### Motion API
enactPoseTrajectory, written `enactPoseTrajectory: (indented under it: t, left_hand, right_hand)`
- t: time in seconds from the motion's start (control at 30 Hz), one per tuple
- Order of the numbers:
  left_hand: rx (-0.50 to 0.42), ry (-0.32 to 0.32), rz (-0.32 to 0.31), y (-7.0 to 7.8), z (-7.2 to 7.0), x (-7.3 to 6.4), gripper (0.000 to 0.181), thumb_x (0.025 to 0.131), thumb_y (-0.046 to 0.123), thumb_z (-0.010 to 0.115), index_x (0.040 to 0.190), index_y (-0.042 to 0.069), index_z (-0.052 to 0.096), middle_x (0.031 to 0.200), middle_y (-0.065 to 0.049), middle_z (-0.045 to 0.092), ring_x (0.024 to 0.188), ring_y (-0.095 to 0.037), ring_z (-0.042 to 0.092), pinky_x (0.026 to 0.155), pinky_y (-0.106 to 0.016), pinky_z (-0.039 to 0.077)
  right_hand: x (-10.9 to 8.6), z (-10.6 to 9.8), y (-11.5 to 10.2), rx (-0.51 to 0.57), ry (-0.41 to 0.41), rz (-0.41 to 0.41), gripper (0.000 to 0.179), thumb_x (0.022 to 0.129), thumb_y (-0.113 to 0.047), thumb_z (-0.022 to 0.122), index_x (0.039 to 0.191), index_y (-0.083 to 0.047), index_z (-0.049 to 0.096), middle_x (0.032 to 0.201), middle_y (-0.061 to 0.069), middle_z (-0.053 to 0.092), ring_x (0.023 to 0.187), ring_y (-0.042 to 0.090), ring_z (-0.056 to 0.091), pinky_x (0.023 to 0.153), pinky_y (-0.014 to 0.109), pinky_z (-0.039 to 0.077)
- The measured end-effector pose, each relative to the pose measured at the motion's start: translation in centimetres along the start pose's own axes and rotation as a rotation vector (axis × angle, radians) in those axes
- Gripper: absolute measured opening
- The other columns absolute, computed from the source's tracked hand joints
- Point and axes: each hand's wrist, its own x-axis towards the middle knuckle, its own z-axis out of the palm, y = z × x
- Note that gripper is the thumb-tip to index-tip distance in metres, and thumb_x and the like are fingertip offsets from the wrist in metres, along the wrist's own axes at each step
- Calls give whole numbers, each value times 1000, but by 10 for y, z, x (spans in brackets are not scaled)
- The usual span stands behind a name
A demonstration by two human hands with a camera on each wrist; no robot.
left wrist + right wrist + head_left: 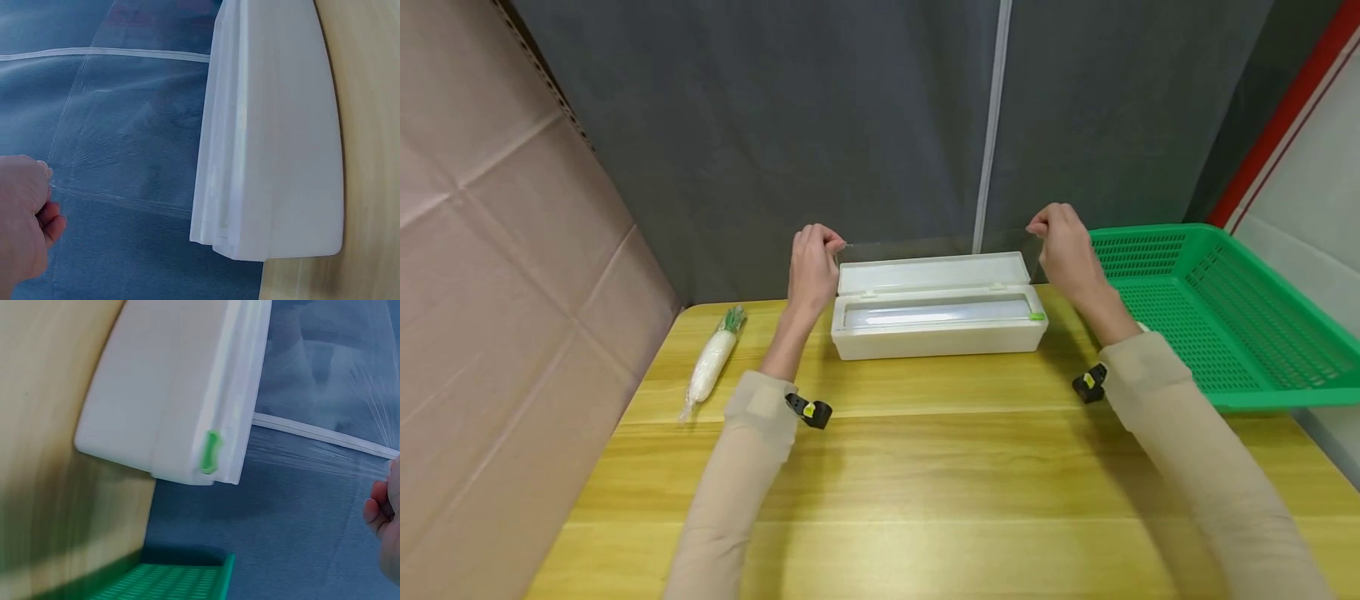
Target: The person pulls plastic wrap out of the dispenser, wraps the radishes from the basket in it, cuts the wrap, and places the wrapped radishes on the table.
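A white cling film dispenser box (940,342) stands near the table's back edge with its lid (932,273) raised and a roll visible inside. Clear cling film (119,150) stretches up from the box, creased towards its corners. My left hand (812,265) pinches one corner of the film above the box's left end. At the other end my right hand (1067,254) pinches the opposite corner; in the right wrist view the fingers show at the edge, with creases running to them. A small green slider (210,452) sits on the box's right end.
A white radish (712,363) with a green top lies wrapped in clear film at the left of the wooden table (910,492). On the right stands a green plastic basket (1285,398), near the right forearm. A dark grey curtain (775,108) hangs behind the table.
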Motion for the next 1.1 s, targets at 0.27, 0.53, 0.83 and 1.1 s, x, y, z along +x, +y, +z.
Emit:
enactPoseTrajectory:
  t: [0.27, 0.53, 0.83, 1.1]
  left_hand:
    - [-13, 34, 20, 11, -9, 11, 17, 102, 11, 56, 99, -6, 60, 97, -19, 58, 96, -36, 51, 85, -43, 44]
    - [-10, 78, 39, 20, -20, 24, 20, 101, 13, 56, 99, -6, 60, 97, -20, 58, 97, -36, 51, 87, -42, 43]
    - [-15, 129, 66, 32, -33, 37, 19, 101, 11, 56, 99, -7, 60, 98, -21, 58, 95, -36, 50, 85, -42, 42]
    - [-7, 140, 55, 44, -46, 45, 19, 102, 12, 55, 103, -7, 60, 101, -20, 58, 96, -34, 49, 83, -36, 40]
  right_hand:
    - [12, -13, -7, 35, 62, -24, 21, 105, -8, 49, 102, 13, 52, 98, 29, 51, 90, 45, 51, 79, 53, 48]
    - [27, -24, -15, 26, 101, -46, 23, 105, -9, 48, 102, 14, 52, 99, 30, 50, 93, 45, 51, 81, 52, 47]
    - [42, -39, -26, 16, 131, -30, 25, 106, -11, 47, 105, 14, 52, 102, 30, 51, 94, 44, 52, 80, 50, 47]
    - [52, -51, -31, 10, 180, -64, 29, 106, -15, 46, 106, 13, 52, 101, 30, 51, 94, 43, 52, 79, 46, 44]
